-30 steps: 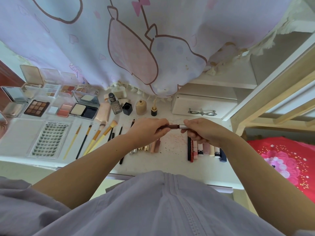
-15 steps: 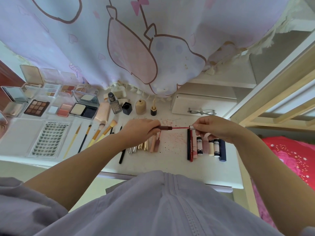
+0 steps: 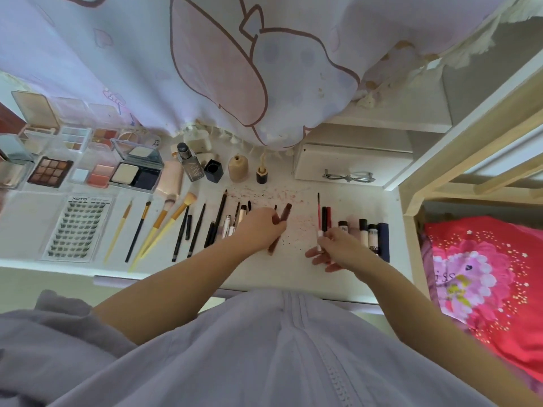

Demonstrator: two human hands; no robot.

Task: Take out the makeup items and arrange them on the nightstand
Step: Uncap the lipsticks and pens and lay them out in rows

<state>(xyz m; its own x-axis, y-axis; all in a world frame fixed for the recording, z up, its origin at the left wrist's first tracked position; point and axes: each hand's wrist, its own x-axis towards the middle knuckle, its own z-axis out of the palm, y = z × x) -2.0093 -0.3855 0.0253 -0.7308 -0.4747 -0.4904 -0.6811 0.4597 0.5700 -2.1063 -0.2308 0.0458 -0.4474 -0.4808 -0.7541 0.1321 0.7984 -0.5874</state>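
Note:
My left hand (image 3: pixel 260 229) grips a dark red lip-gloss tube (image 3: pixel 284 214) low over the white nightstand (image 3: pixel 346 274), beside a row of pencils and small tubes. My right hand (image 3: pixel 338 249) pinches the white cap of the tube's red applicator wand (image 3: pixel 318 212), which points away from me next to a row of lipsticks and bottles (image 3: pixel 364 233). Tube and wand are apart. Brushes (image 3: pixel 164 224), open palettes (image 3: pixel 50 171), a lash tray (image 3: pixel 78 227) and foundation bottles (image 3: pixel 191 164) lie arranged to the left.
A pastel curtain (image 3: pixel 220 69) hangs over the back of the nightstand. A white drawer box (image 3: pixel 346 163) with an eyelash curler (image 3: pixel 348 177) on it sits at the back right. Red specks dot the middle of the surface. A red bedspread (image 3: pixel 482 280) lies right.
The wand has been pulled out of the tube. Both hands have dropped toward the surface, the left with the tube turned lengthwise, the right carrying the wand over to the lipstick row.

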